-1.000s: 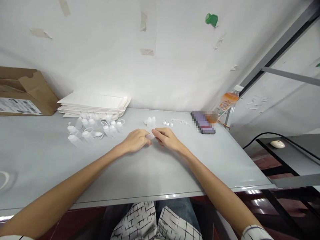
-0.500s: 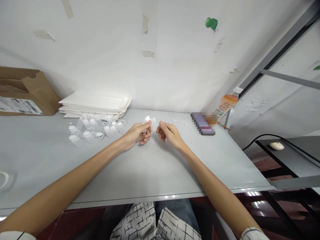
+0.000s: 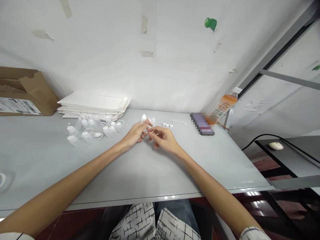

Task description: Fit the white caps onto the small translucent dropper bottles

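Observation:
My left hand (image 3: 137, 133) is wrapped round a small white dropper bottle (image 3: 143, 118), held upright with its pointed tip up. My right hand (image 3: 163, 138) has come against it, thumb and forefinger pinched together beside the left fingers; whatever lies in that pinch is too small to make out. Just behind the hands a translucent bottle (image 3: 152, 120) is partly covered by fingers. To the right stand several small white caps with thin needle tips (image 3: 167, 125), and past them a few thin white strap loops (image 3: 180, 123).
Several translucent needle-tip bottles (image 3: 87, 136) are grouped at left, before a stack of white envelopes (image 3: 95, 101). A cardboard box (image 3: 30, 90) stands far left. At right lie a phone (image 3: 201, 124) and a leaning bottle of orange drink (image 3: 226, 104). A wall (image 3: 112, 50) rises behind the table.
My right hand has moved left to meet the left hand, uncovering the needle-tip caps. The thin needle seen above the held bottle earlier no longer shows; a plain pointed tip does.

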### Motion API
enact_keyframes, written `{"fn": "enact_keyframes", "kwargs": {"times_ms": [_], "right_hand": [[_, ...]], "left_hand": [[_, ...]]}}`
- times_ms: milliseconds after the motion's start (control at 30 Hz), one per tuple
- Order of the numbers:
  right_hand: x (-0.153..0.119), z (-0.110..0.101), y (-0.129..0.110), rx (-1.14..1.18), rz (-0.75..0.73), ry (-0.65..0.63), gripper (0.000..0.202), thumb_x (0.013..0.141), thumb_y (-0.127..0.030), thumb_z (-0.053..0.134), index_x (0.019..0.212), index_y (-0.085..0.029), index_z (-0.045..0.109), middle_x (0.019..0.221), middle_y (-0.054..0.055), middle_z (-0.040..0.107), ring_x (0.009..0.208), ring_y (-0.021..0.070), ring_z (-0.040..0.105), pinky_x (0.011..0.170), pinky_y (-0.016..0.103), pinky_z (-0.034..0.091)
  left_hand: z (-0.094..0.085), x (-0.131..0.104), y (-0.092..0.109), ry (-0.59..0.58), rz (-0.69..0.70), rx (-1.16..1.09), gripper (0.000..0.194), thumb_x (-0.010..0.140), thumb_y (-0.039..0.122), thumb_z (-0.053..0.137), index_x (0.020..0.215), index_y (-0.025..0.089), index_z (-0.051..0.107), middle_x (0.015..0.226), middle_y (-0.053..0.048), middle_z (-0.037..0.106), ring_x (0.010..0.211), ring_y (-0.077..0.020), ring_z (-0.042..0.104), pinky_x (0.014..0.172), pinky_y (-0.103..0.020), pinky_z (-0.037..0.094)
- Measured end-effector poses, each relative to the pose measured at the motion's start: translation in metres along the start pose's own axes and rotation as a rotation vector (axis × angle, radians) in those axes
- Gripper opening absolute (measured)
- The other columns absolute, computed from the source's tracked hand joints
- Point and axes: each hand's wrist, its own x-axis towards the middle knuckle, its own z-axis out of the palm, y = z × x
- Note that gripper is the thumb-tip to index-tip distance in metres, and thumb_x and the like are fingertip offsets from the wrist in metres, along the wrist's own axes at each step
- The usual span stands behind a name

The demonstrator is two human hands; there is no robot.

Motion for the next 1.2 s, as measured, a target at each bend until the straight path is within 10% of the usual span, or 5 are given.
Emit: {"fn": "enact_keyframes", "kwargs": {"times_ms": [833,1200], "right_hand": [[0.008,-0.03,-0.009,0.382,0.035,0.386,0.024,0.066,-0.033,0.08,0.077,-0.015,0.068,0.081,0.006,0.073,0.054,0.0132,0.065,0.048,0.024,0.05],[0.007,-0.034,-0.01,0.312,0.082,0.212,0.023,0.064,-0.032,0.082,0.078,-0.016,0.076,0.061,-0.001,0.066,0.054,0.0122,0.061,0.064,0.033,0.058]], "left_hand": [[0.0,-0.003,-0.001,0.01,0.135,0.111,0.036,0.082,0.043,0.068,0.104,0.015,0.062,0.064,0.005,0.045,0.049,-0.0062,0.038,0.048,-0.022,0.031],[0.004,-0.008,-0.001,-0.121,0.093,0.094,0.036,0.088,0.053,0.059,0.103,0.02,0.059,0.059,0.008,0.03,0.047,-0.0059,0.026,0.042,-0.019,0.021]]}}
